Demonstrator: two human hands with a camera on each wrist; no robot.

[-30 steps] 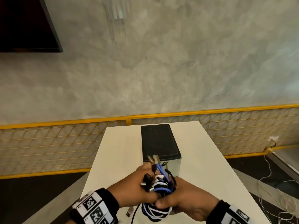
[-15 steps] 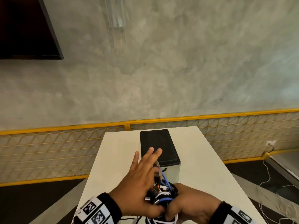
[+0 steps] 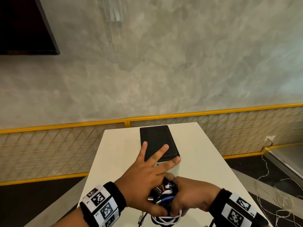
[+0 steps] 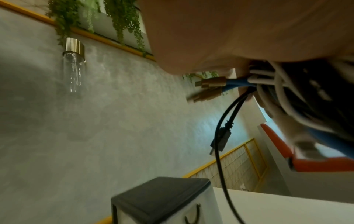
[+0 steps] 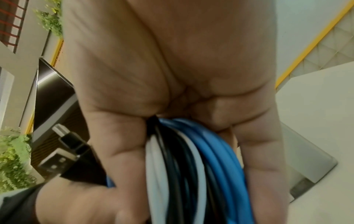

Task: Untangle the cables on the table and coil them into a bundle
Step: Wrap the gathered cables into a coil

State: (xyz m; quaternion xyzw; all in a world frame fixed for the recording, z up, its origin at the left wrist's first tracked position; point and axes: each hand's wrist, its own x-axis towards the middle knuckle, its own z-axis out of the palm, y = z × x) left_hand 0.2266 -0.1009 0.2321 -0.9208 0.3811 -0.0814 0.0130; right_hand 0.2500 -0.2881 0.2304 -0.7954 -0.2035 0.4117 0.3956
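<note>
A coiled bundle of blue, white and black cables [image 3: 165, 195] is held just above the near end of the white table [image 3: 205, 161]. My right hand [image 3: 191, 194] grips the bundle from the right, and its fingers are wrapped round the coils [image 5: 201, 166]. My left hand [image 3: 147, 176] lies against the bundle's left side with its fingers spread straight, reaching forward over the black-lidded box [image 3: 157, 141]. The left wrist view has gold plugs [image 4: 208, 84] sticking out of the bundle and a black cable end [image 4: 220, 136] dangling loose. White loops hang below both hands.
The white box with the black lid stands in the middle of the table, right behind my hands. A yellow mesh railing [image 3: 49, 145] runs behind the table. Loose white cables [image 3: 278, 202] lie on the floor to the right.
My left hand's fingers have uncurled from the bundle and now spread straight over the box. The plugs that stood up are now tucked lower, and the bundle sits nearer to me.
</note>
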